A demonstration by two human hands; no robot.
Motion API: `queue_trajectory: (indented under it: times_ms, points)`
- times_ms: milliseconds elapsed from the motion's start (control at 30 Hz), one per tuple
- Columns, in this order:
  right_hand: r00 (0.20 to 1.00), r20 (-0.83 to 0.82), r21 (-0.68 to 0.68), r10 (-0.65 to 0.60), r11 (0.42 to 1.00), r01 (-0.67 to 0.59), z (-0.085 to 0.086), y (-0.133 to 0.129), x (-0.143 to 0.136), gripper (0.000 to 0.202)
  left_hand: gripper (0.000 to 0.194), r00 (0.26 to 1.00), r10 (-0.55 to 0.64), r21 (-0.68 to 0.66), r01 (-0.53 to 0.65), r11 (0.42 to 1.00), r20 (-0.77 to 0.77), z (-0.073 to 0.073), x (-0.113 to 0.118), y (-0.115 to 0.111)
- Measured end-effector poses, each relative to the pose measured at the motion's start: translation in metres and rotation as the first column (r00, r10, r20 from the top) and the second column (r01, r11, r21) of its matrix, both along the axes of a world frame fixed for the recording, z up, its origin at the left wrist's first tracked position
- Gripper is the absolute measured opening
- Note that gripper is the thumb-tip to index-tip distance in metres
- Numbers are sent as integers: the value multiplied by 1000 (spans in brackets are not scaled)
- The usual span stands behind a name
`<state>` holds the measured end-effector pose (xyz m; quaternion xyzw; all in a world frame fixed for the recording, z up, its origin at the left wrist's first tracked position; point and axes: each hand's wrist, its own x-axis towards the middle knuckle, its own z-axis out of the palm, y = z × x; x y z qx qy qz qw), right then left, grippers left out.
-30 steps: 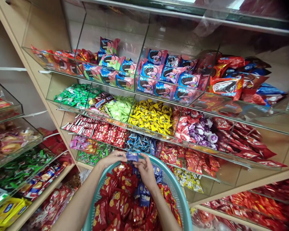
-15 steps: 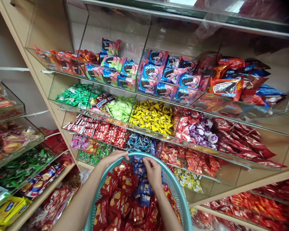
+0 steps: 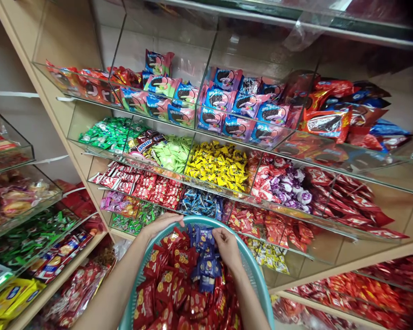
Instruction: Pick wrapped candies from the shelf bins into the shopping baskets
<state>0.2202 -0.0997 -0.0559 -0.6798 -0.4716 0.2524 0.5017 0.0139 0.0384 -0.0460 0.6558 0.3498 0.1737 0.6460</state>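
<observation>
Where right hand (image 3: pixel 228 247) rests: small blue packets (image 3: pixel 203 256), biscuit print.

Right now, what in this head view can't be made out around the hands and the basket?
- Basket: near side cut off by the bottom edge.
- Right hand: fingertips buried among blue packets, so its grip is unclear.
- Left hand: on the far rim; palm hidden.
- Red packets: print too small to read.

Before you: teal plastic basket (image 3: pixel 258 275), perforated, matt; red packets (image 3: pixel 165 284) and blue packets (image 3: pixel 204 266), glossy foil; clear glossy acrylic bins (image 3: pixel 99 39); smooth pale wood-look shelving (image 3: pixel 55 114).
</observation>
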Motion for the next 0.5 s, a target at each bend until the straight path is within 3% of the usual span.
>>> queue_trajectory:
  times_ms: [133,200,333,500]
  points:
    - [959,231,52,-164,986,156,4,4,6,27,44,1000,-18,15,18,1000,-1,1,0,0]
    - [936,302,108,-180,982,154,5,15,10,25,43,1000,-16,23,16,1000,6,1,0,-1]
    - [896,422,107,-134,989,98,0,57,25,28,45,1000,2,-19,-1,1000,10,2,1,-2]
    - [807,543,19,-233,964,266,-15,112,47,33,44,1000,27,-63,-26,998,16,0,1,-3]
